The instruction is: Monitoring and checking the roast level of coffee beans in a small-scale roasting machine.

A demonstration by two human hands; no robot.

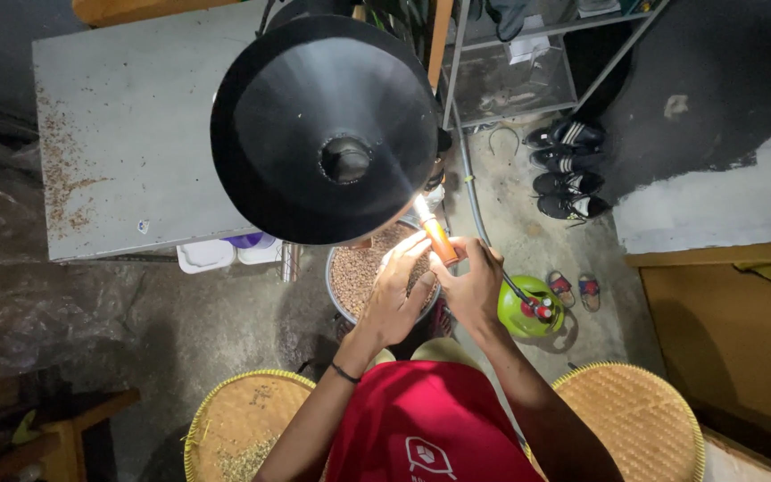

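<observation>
Down at the pot: you had both hands bunched up over a round metal pot point(343, 299) full of brownish grain, right under that big black cone-shaped shade point(325, 129).
Left hand: your left hand point(397, 299) was held over the grain with fingers half curled and spread, cupped toward the lighter; I couldn't tell if it actually touched it.
Right hand: your right hand point(475, 284) was closed around the lower end of an orange stick lighter point(439, 237), thumb side facing the pot.
Lighter: it was tilted, tip pointing up and left toward the shade's rim, with a bright white glow at the tip. Too blown out to say more than that.
Wrist: you had a thin dark band point(344, 372) on the left one.
Right of you: a small green gas cylinder point(528, 308) sat on the concrete floor, just beside your right hand, with a grey hose point(472, 192) running up from it.
Near your knees: two woven round trays, the left tray point(238, 419) with some loose husk on it and the right tray point(631, 419) bare.
Further back: a grey tabletop point(127, 134) had grain scattered on its left side, and dark shoes point(568, 170) plus little sandals point(575, 288) lay on the floor.
</observation>
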